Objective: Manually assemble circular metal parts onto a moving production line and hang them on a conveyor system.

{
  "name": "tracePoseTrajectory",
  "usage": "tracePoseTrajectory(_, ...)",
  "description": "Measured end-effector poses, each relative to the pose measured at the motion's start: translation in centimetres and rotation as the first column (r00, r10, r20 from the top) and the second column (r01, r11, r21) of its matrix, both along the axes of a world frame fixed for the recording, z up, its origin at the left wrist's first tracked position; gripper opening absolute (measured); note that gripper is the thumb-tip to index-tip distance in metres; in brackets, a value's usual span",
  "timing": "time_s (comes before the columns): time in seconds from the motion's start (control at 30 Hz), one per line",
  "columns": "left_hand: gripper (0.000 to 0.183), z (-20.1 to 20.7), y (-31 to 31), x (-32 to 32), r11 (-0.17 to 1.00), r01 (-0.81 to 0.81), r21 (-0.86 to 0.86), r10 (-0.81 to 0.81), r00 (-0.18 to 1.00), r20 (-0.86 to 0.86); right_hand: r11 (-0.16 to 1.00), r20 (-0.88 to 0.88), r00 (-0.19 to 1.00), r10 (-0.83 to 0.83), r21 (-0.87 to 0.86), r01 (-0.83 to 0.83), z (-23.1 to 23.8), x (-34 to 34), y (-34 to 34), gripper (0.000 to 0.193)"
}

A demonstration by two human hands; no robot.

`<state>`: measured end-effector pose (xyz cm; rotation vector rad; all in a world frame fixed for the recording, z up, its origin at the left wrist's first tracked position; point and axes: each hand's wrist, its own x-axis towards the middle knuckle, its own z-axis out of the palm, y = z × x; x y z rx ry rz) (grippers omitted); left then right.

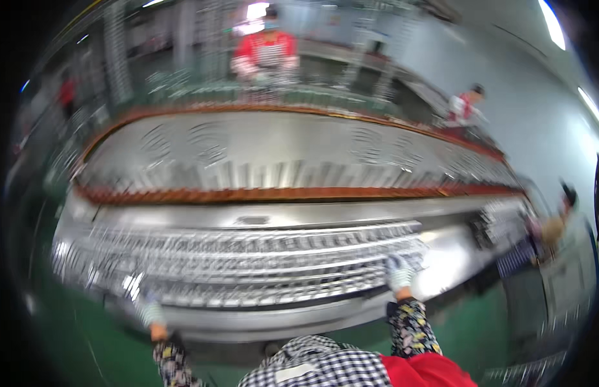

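Your gloved left hand (148,312) and right hand (399,273) rest on the metal rack (248,264) stretched between them; blur hides your grip.

Motion blur smears the whole view. The gloved left hand (148,313) and gloved right hand (399,274) are soft shapes at the racks of shiny metal pieces (248,264); whether either grip closes on anything cannot be told. Both forearms are cut off by the lower edge.
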<state>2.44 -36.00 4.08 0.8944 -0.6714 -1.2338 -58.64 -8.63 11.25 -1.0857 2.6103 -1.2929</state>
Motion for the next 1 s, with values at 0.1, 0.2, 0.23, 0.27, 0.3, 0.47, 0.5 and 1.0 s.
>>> tracePoseTrajectory(0.1,0.053,2.7,2.3,-5.0,0.967,-0.246,0.069,0.121,0.678,0.725,0.995,0.176,0.984,-0.034,-0.083,0.049,-0.8,-3.1,1.8,0.017)
tracePoseTrajectory(0.2,0.038,2.6,7.6,-9.5,0.984,-0.152,-0.09,0.163,0.579,0.799,1.0,-0.134,0.991,0.022,0.018,-0.02,-2.5,-5.8,4.8,0.017)
tracePoseTrajectory(0.23,0.04,5.6,9.8,-10.8,0.996,-0.055,0.068,-0.02,0.614,0.789,0.991,-0.204,0.972,0.116,0.092,-0.099,0.2,-5.0,4.7,0.016)
tracePoseTrajectory(0.27,0.041,8.4,11.5,-13.1,0.973,0.046,0.228,-0.205,0.63,0.749,0.98,-0.315,0.933,0.176,0.14,-0.138,1.5,-5.7,5.3,0.016)
tracePoseTrajectory(0.3,0.04,11.2,12.6,-16.5,0.978,0.097,0.186,-0.207,0.58,0.788,0.983,-0.313,0.936,0.16,0.141,-0.121,2.6,-6.8,5.9,0.016)
tracePoseTrajectory(0.47,0.068,17.9,13.7,-35.3,0.898,0.422,-0.123,-0.294,0.784,0.547,0.922,-0.194,0.972,0.133,0.384,-0.049,2.0,-14.5,9.2,0.015)
tracePoseTrajectory(0.5,0.061,18.3,13.1,-39.3,0.807,0.576,-0.132,-0.401,0.699,0.592,0.914,-0.251,0.943,0.218,0.392,-0.107,1.3,-15.3,9.3,0.015)
tracePoseTrajectory(1.0,0.053,11.1,12.6,-97.4,0.809,0.545,0.218,-0.356,0.16,0.921,0.897,-0.486,0.77,0.413,0.068,-0.437,-2.2,-18.0,10.8,0.018)
